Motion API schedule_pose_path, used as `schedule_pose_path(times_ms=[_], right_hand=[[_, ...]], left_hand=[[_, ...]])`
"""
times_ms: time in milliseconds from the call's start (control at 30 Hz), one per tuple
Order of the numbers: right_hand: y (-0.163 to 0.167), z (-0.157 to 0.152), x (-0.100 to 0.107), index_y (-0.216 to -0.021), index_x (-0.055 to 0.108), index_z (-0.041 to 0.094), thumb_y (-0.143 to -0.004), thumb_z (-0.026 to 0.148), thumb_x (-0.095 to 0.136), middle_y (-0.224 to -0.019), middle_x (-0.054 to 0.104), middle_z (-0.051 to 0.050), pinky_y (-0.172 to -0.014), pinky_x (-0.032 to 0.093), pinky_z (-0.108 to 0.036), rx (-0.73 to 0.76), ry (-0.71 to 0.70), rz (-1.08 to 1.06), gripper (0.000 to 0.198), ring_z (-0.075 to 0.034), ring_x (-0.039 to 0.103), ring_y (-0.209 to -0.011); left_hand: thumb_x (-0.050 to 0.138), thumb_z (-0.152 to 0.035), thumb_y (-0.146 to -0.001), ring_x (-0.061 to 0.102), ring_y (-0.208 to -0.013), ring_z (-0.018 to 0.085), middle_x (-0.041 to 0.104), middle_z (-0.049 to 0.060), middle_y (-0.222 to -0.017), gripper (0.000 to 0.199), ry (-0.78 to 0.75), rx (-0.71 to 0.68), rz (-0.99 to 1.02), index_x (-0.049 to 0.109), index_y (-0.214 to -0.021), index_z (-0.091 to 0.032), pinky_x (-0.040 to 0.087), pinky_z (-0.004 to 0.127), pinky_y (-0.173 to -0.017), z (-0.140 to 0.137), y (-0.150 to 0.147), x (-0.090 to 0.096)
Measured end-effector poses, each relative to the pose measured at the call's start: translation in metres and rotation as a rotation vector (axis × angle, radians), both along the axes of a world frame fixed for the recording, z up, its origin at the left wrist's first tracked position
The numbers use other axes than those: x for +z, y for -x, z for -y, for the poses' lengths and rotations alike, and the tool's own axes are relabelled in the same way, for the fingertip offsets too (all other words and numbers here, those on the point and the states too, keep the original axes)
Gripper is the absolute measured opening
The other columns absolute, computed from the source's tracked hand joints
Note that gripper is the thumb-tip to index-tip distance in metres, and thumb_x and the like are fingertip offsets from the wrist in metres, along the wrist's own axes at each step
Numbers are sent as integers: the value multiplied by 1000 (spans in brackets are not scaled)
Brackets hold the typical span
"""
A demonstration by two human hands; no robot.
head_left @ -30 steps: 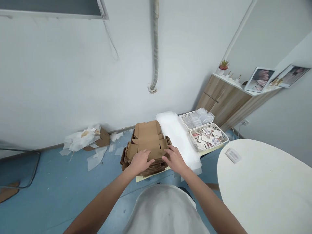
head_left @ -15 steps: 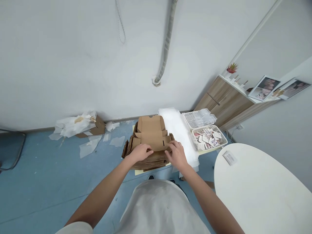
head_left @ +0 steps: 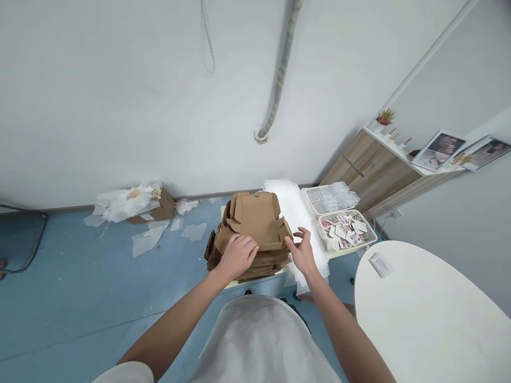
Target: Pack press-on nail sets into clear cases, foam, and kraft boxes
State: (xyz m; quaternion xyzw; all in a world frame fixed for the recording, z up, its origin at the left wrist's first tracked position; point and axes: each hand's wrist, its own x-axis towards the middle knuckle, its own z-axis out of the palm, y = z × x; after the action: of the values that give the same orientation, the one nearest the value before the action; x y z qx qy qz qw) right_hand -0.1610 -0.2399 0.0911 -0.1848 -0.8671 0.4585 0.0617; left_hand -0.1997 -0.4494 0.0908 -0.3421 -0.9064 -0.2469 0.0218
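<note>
A brown cardboard box blank [head_left: 258, 218], part folded, lies on top of a stack of flattened boxes [head_left: 261, 264]. Its back panel extends toward the wall, and side flaps stand up at the right. My left hand [head_left: 238, 256] is closed over the near left edge, its fingers bent on the cardboard; the thumb is partly hidden. At the near right corner, the thumb of my right hand [head_left: 302, 251] touches the raised flap. The other fingers of that hand are apart and curved beside the box.
White sheets [head_left: 285, 201] lie right of the stack, beside two white baskets, one with clear plastic packs [head_left: 331, 197], one with printed cards [head_left: 346, 231]. A round white table [head_left: 431, 303] stands at the right. Another carton [head_left: 162, 205] with crumpled wrapping sits on the floor.
The near flaps of the box blank have been folded upward. My right hand has shifted outward to the right corner and its fingers have spread. The view has shifted slightly.
</note>
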Motion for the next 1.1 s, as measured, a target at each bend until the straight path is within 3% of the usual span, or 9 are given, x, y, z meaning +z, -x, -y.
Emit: schedule_pose_path(times_ms=[100,233,300,400,500,567,667,833,1100], right_hand=[[4,-3,3,-127,29,19,-73,46,50,-113,54,-11,-66,46,-31,104,-31,46,63,-16,60,-74],[7,-4,5,-117,46,22,-80,32,40,-99,63,-8,-69,43,-32,192,-303,122,38,-21,60,-82],[7,-6,5,-115,49,21,-82,26,35,-92,65,-9,-67,42,-32,201,-432,143,36,-22,60,-80],[6,-8,6,-115,50,21,-82,23,33,-91,65,-9,-66,40,-31,207,-525,141,37,-23,60,-79],[2,-11,7,-114,50,23,-83,24,31,-92,65,-8,-66,40,-30,208,-540,123,36,-23,60,-80],[-2,-12,7,-114,50,23,-84,24,31,-92,65,-7,-66,39,-29,200,-541,110,36,-22,59,-79],[-9,-16,7,-117,48,21,-84,22,29,-97,64,-8,-67,39,-29,175,-537,118,37,-21,59,-81],[-21,-21,6,-122,43,21,-85,24,29,-108,60,-8,-71,41,-31,159,-493,121,40,-22,58,-89],[-64,-54,11,-129,35,23,-87,31,29,-117,54,-7,-80,43,-35,43,-362,-30,43,-22,53,-101]], left_hand=[[24,-27,-89,51,-80,15,59,5,-81,35,17,-65,-3,57,-80,-19,32,35,-85,-4,-12,-5],[27,-26,-89,51,-84,15,59,4,-86,32,-14,-68,41,58,-85,-20,31,35,-87,-6,-22,-2],[32,-30,-87,50,-94,18,58,5,-98,28,-37,1,46,58,-93,-22,29,36,-90,-1,-21,6],[35,-42,-84,45,-106,24,53,9,-113,36,9,237,43,51,-109,-20,31,40,-89,17,-14,20],[35,-53,-79,55,-88,27,59,13,-100,51,165,475,182,47,-112,-16,39,38,-73,42,-8,24],[32,-57,-78,58,-69,24,62,10,-77,54,260,513,365,50,-105,-15,39,32,-59,55,-7,18],[32,-56,-78,56,-57,21,60,6,-64,48,299,488,491,53,-90,-15,34,26,-48,61,-10,6],[40,-40,-78,55,-55,18,56,3,-58,25,281,399,467,47,-67,-19,29,24,-45,43,-15,0],[35,-39,-81,51,-50,15,49,-1,-52,25,224,292,277,45,-67,-20,27,24,-46,-13,-21,37]])
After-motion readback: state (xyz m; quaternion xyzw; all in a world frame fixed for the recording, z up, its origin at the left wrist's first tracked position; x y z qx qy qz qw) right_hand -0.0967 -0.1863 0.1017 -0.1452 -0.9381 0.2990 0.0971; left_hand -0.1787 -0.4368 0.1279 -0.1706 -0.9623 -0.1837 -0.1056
